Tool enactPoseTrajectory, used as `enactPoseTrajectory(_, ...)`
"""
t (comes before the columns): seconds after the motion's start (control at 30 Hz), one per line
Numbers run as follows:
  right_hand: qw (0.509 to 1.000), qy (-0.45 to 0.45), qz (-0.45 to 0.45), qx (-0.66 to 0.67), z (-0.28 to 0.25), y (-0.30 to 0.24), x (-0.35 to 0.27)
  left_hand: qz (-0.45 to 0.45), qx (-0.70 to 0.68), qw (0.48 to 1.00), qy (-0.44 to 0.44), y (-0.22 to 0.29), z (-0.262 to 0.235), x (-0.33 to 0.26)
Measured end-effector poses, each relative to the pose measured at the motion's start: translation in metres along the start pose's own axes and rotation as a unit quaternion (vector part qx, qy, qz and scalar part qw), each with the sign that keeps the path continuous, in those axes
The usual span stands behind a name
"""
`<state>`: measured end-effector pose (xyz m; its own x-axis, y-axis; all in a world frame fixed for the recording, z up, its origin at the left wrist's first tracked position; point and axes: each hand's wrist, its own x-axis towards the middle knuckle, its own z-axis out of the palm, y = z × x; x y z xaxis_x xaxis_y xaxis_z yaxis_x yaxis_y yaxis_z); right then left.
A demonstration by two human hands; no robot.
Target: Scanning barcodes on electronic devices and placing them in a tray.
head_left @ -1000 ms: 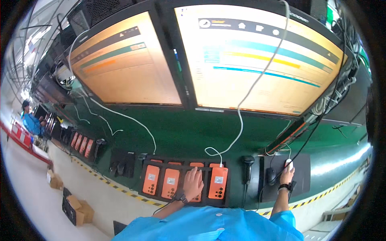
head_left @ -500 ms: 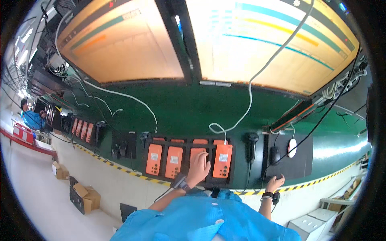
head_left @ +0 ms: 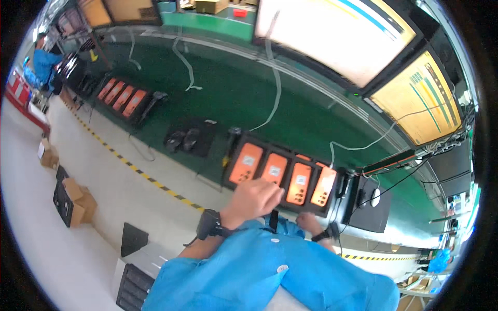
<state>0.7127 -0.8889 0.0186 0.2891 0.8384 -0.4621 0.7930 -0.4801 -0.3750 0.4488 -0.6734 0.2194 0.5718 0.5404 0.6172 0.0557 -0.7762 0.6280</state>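
Note:
My left hand (head_left: 253, 201) is over the front edge of a black tray (head_left: 267, 146), just in front of the second orange phone-shaped device (head_left: 274, 168). Its fingers are loosely bent, and nothing shows in them. My right hand (head_left: 309, 223) is low by the tray's front right edge, in front of my blue shirt; motion smears its fingers. Each device in the tray lies flat, with a pale label and dark round spots. A white cable (head_left: 332, 155) runs to the top end of the rightmost orange device (head_left: 323, 186).
Monitors (head_left: 332, 39) stand behind the green bench. To the right are a black mat (head_left: 377, 213) and white mouse (head_left: 375, 197). Leftward lie two dark mice (head_left: 183, 140) and another tray of orange devices (head_left: 124, 97). Cartons (head_left: 79, 199) sit on the floor; a person (head_left: 44, 65) is far left.
My view has swung left. My left hand has come off the third device toward the tray's front, by the second. My right hand has moved from the mouse mat to near the tray.

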Motion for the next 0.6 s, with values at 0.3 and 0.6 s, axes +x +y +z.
enactPoseTrajectory(0.3, 0.939, -0.183, -0.288, 0.037, 0.038, -0.296, 0.099, -0.393, 0.166, 0.904, 0.019, -0.063, -0.155, -0.201)
enactPoseTrajectory(0.6, 0.704, -0.351, -0.605, 0.122, 0.166, -0.541, 0.115, -0.474, 0.2, 0.845, 0.143, -0.108, -0.233, -0.269)
